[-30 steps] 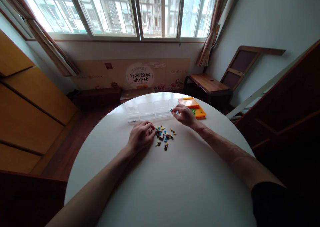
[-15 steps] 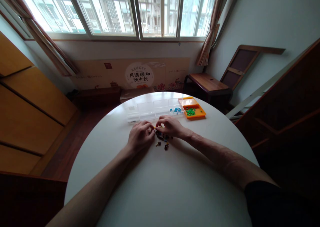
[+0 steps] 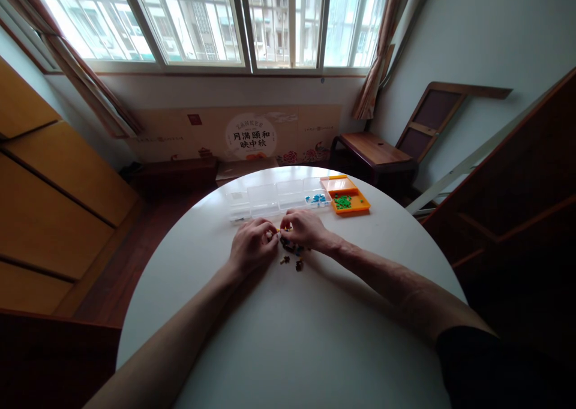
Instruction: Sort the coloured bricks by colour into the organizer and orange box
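A small heap of tiny coloured beads [image 3: 290, 256] lies on the round white table [image 3: 288, 337]. My left hand [image 3: 252, 247] rests curled beside the heap, fingertips pinched together at its left edge. My right hand [image 3: 306, 229] covers most of the heap, its fingers pinched on something small that I cannot make out. Just beyond stands a clear divided box [image 3: 270, 199] with blue beads [image 3: 317, 199] in its right compartment. An orange tray [image 3: 346, 193] holds green beads [image 3: 342, 203].
A wooden bench [image 3: 373, 151] and a leaning frame [image 3: 432, 121] stand at the right beyond the table. Yellow cabinets [image 3: 49, 199] line the left. A cardboard panel with printed characters [image 3: 252, 136] leans under the window.
My right hand came back from the clear box to the bead heap and now meets my left hand there. The left hand has barely moved.
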`<action>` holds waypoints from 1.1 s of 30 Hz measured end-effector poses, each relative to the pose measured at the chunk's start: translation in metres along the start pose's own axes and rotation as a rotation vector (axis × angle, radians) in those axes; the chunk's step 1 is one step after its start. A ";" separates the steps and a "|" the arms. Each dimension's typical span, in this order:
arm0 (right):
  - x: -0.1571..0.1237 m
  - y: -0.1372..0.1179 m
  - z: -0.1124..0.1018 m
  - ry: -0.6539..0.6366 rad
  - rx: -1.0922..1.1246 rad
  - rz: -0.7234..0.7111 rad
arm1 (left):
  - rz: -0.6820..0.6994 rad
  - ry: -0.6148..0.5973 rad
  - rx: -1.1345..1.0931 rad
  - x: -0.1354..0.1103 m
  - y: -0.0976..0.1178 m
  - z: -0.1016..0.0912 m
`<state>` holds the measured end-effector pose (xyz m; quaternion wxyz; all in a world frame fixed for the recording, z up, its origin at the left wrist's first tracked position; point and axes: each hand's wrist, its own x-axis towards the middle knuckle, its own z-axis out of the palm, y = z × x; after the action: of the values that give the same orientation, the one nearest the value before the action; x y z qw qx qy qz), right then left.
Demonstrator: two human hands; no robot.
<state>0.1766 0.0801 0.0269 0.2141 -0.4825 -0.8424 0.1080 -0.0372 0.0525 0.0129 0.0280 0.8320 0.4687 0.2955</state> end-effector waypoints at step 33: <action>0.013 0.088 -0.051 0.317 -0.149 0.297 | -0.013 -0.003 -0.020 0.000 0.000 -0.001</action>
<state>0.2620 0.1345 0.0415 0.2895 -0.6267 -0.7235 -0.0012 -0.0373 0.0519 0.0133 0.0390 0.8292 0.4709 0.2985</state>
